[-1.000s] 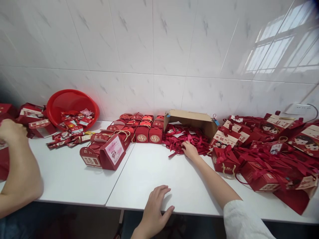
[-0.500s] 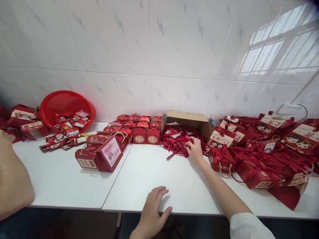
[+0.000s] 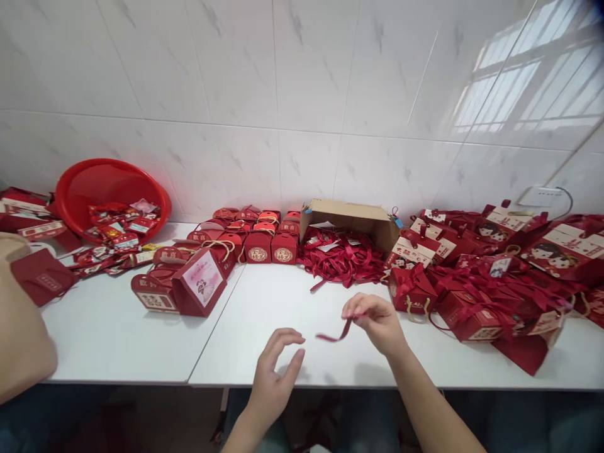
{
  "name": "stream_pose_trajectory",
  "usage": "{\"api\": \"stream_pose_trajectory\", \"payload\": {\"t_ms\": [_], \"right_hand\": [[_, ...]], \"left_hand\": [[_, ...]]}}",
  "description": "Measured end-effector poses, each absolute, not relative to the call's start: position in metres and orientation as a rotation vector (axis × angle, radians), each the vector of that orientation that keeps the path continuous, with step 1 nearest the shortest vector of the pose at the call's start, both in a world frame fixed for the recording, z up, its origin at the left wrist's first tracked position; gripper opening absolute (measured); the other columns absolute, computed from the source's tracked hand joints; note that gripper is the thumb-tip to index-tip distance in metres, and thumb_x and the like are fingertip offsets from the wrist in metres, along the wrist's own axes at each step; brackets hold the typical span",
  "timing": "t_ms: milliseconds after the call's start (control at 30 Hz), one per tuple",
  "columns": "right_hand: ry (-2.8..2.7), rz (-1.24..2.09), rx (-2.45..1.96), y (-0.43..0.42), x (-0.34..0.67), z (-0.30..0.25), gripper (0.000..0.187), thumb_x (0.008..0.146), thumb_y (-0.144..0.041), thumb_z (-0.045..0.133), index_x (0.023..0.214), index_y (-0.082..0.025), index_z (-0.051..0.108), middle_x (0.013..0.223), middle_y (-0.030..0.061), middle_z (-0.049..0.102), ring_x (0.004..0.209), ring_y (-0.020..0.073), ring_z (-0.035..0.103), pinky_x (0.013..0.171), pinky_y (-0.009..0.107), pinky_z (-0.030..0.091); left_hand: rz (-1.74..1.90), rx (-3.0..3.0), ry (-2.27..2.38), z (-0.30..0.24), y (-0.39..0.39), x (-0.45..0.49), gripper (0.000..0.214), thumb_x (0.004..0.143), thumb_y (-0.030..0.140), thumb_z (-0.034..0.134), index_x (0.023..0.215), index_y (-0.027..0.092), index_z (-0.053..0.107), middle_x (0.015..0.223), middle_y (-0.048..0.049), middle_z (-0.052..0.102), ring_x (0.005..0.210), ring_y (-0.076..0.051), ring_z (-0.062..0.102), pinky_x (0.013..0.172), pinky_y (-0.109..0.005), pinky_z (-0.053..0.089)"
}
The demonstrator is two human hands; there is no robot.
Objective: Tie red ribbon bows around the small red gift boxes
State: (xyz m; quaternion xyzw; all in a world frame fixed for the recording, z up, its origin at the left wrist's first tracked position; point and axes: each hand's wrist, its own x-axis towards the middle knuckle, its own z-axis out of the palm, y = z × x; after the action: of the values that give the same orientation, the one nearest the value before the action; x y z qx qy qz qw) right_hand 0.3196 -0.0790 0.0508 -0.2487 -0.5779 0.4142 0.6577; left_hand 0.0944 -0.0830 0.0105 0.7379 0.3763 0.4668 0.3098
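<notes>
My right hand (image 3: 377,321) hovers over the white table (image 3: 283,302), pinching one end of a short dark red ribbon (image 3: 336,333) that dangles to the left. My left hand (image 3: 276,368) is raised near the table's front edge, fingers curled apart and holding nothing, a little left of the ribbon's free end. Behind them a pile of red ribbons (image 3: 342,258) spills from a cardboard box (image 3: 352,217) lying on its side against the wall.
Small red gift boxes (image 3: 257,242) stand in rows at the back centre. Larger red gift bags (image 3: 500,277) crowd the right. A red basin (image 3: 111,195) with sweets leans at the back left. Another person's arm (image 3: 19,327) is at the left edge.
My right hand has drawn back from the ribbon pile towards me with one ribbon in its fingers. My left hand has lifted off the table. The view has shifted slightly right.
</notes>
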Motion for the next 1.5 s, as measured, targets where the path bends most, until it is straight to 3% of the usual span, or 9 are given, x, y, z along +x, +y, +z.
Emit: {"api": "stream_pose_trajectory", "payload": {"t_ms": [67, 200, 400, 600, 867, 1500], "right_hand": [[-1.228, 1.163, -0.488, -0.090, 0.306, 0.042, 0.010, 0.073, -0.030, 0.074, 0.073, -0.024, 0.065, 0.068, 0.0014, 0.063, 0.062, 0.0163, 0.061, 0.057, 0.032, 0.050], [-1.114, 1.496, -0.362, -0.102, 0.280, 0.027, 0.020, 0.065, -0.035, 0.080, 0.066, -0.022, 0.064, 0.059, -0.0010, 0.060, 0.048, 0.0117, 0.055, 0.049, 0.027, 0.045], [-1.012, 1.691, -0.358, -0.105, 0.262, 0.024, 0.016, 0.062, -0.026, 0.082, 0.064, -0.020, 0.067, 0.061, -0.0020, 0.059, 0.054, 0.0091, 0.055, 0.053, 0.022, 0.044], [-0.977, 1.668, -0.397, -0.107, 0.253, 0.031, 0.013, 0.066, -0.025, 0.080, 0.071, -0.021, 0.069, 0.071, -0.0023, 0.054, 0.065, 0.0096, 0.055, 0.063, 0.023, 0.046], [-0.887, 1.567, -0.441, -0.107, 0.240, 0.023, 0.013, 0.064, -0.022, 0.081, 0.071, -0.023, 0.070, 0.072, -0.0014, 0.060, 0.067, 0.0117, 0.056, 0.065, 0.026, 0.045], [-0.989, 1.372, -0.567, -0.115, 0.236, 0.026, 0.007, 0.070, -0.018, 0.076, 0.072, -0.023, 0.073, 0.073, -0.0006, 0.055, 0.065, 0.0118, 0.057, 0.062, 0.027, 0.048]], "left_hand": [[1.323, 1.929, 0.939, 0.029, -0.085, 0.097, 0.013, 0.088, 0.025, 0.050, 0.087, 0.019, 0.062, 0.091, -0.0071, 0.060, 0.091, -0.019, 0.059, 0.081, -0.034, 0.050], [1.310, 2.030, 0.742, 0.054, -0.091, 0.099, 0.015, 0.085, 0.021, 0.057, 0.097, 0.022, 0.065, 0.094, -0.0059, 0.060, 0.092, -0.018, 0.059, 0.081, -0.032, 0.050], [1.289, 2.171, 0.578, 0.058, -0.096, 0.098, 0.025, 0.083, 0.017, 0.059, 0.106, 0.025, 0.065, 0.099, -0.0077, 0.061, 0.094, -0.019, 0.059, 0.078, -0.034, 0.053], [1.433, 2.186, 0.631, 0.052, -0.090, 0.093, 0.017, 0.081, 0.014, 0.062, 0.093, 0.024, 0.069, 0.089, -0.0057, 0.064, 0.086, -0.018, 0.061, 0.072, -0.033, 0.055], [1.434, 2.207, 0.623, 0.045, -0.087, 0.089, 0.030, 0.083, 0.009, 0.057, 0.105, 0.028, 0.067, 0.096, -0.0059, 0.066, 0.090, -0.018, 0.060, 0.074, -0.033, 0.054], [1.439, 2.089, 0.845, 0.033, -0.092, 0.092, 0.012, 0.081, 0.012, 0.055, 0.078, 0.021, 0.062, 0.081, -0.0034, 0.059, 0.083, -0.017, 0.060, 0.071, -0.028, 0.052]]}}
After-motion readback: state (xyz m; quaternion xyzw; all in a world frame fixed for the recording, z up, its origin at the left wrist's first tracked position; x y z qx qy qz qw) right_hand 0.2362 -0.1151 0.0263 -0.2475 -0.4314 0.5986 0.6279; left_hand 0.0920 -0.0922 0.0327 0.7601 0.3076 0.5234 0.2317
